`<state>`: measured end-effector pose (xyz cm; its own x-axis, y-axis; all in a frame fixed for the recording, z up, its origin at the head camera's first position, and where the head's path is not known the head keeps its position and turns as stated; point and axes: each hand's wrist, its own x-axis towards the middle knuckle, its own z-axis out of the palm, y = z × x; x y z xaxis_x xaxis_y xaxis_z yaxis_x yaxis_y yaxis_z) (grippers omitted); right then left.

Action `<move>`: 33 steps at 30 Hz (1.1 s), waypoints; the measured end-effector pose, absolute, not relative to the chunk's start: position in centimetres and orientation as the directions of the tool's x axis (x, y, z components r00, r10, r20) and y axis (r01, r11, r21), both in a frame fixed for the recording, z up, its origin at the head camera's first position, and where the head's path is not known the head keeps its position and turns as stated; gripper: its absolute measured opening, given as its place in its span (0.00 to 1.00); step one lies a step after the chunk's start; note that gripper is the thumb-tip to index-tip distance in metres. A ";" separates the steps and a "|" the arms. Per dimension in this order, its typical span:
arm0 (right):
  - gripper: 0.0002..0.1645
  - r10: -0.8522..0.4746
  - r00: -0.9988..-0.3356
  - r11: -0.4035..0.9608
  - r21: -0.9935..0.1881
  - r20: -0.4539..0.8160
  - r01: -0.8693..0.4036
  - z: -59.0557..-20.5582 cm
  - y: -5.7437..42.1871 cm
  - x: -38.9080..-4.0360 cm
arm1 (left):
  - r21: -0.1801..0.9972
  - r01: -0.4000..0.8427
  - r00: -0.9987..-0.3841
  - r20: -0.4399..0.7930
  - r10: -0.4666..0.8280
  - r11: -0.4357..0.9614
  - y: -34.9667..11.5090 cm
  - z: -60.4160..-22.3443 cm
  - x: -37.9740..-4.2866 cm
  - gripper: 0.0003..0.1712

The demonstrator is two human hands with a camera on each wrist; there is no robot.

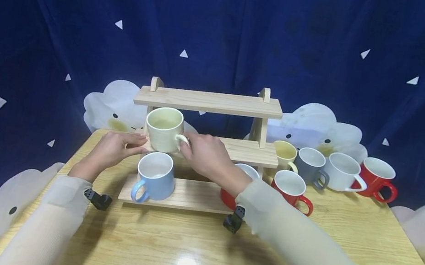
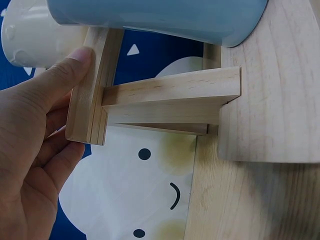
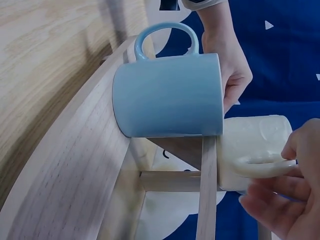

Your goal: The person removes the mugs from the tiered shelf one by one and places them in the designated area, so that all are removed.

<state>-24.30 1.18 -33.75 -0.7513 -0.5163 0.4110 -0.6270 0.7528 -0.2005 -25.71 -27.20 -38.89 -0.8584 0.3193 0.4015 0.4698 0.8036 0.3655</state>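
Note:
A pale cream mug [image 1: 162, 131] stands upright at the left end of the middle shelf [image 1: 239, 149] of a wooden rack. My right hand [image 1: 208, 156] pinches its handle between thumb and fingers, as the right wrist view also shows. My left hand [image 1: 111, 151] grips the left end of that shelf; in the left wrist view the thumb [image 2: 75, 62] lies on one face and the fingers curl under the other. Directly below, a light blue mug [image 1: 155, 178] sits on the bottom shelf [image 1: 194, 195], handle toward the front left.
A red mug [image 1: 228, 198] on the bottom shelf is partly hidden by my right arm. Right of the rack stand a yellow mug [image 1: 285, 152], a grey mug [image 1: 308, 168], a white mug [image 1: 341, 174] and two red mugs [image 1: 372, 176]. The top shelf [image 1: 209, 102] overhangs behind the cream mug.

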 end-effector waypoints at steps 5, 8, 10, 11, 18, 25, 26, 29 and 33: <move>0.16 -0.522 -0.761 0.747 -0.225 0.384 -0.626 -33.9 1.4 -24.4 | 0.368 0.466 -0.860 0.401 0.315 0.805 -27.2 -38.9 -25.7 0.22; 0.16 -0.512 -0.776 0.740 -0.269 0.368 -0.616 -33.8 1.5 -24.4 | 0.366 0.470 -0.858 0.405 0.317 0.803 -27.2 -38.9 -25.7 0.22; 0.16 -0.498 -0.790 0.739 -0.303 0.357 -0.602 -33.8 1.6 -24.5 | 0.367 0.471 -0.857 0.405 0.318 0.802 -27.2 -39.0 -25.7 0.22; 0.16 -0.489 -0.797 0.738 -0.319 0.354 -0.594 -33.7 1.6 -24.5 | 0.366 0.473 -0.856 0.406 0.320 0.802 -27.2 -39.0 -25.8 0.22; 0.15 -0.448 -0.839 0.713 -0.442 0.310 -0.544 -33.5 2.1 -24.8 | 0.370 0.470 -0.859 0.399 0.319 0.801 -27.3 -39.0 -25.7 0.22; 0.09 -0.379 -0.875 0.693 -0.534 0.300 -0.484 -33.1 3.0 -25.2 | 0.372 0.466 -0.860 0.401 0.314 0.802 -27.2 -39.0 -25.8 0.22; 0.09 -0.372 -0.877 0.695 -0.536 0.303 -0.480 -33.1 3.1 -25.2 | 0.372 0.466 -0.861 0.401 0.314 0.803 -27.2 -39.0 -25.8 0.22; 0.09 -0.356 -0.880 0.698 -0.537 0.315 -0.475 -33.0 3.4 -25.2 | 0.374 0.463 -0.863 0.398 0.311 0.804 -27.2 -39.0 -25.8 0.22; 0.09 -0.341 -0.884 0.702 -0.539 0.320 -0.465 -32.8 3.8 -25.1 | 0.373 0.466 -0.861 0.402 0.312 0.803 -27.2 -39.0 -25.7 0.23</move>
<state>-25.13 3.79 -32.76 -0.8841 -0.3407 0.3199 -0.4655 0.7021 -0.5388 -25.70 -27.17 -39.01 -0.8606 0.3125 0.4021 0.4656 0.8027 0.3726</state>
